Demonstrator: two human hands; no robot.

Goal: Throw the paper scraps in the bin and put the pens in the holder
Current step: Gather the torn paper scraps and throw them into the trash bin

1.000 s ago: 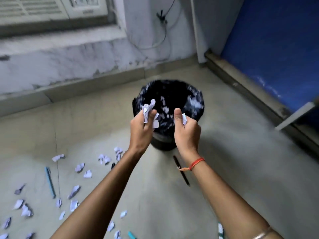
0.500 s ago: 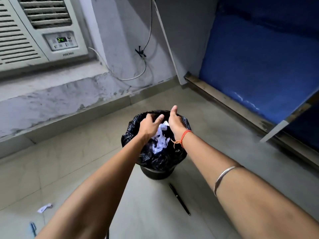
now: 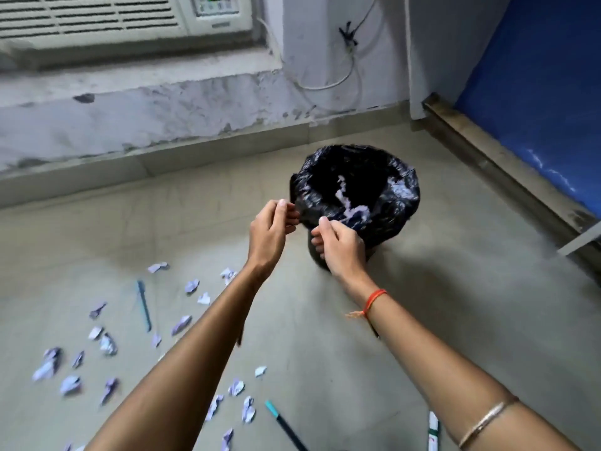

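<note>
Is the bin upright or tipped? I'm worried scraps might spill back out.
Upright. The bin stands on its base on the floor, its bag-lined mouth facing up, with paper scraps lying inside.

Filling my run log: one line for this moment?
left hand empty | right hand empty | bin holds scraps | floor scraps, pens remain

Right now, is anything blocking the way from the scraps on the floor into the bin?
Nothing visible: the bin mouth is open, and bare floor lies between it and the paper scraps; both hands hover near its rim.
</note>
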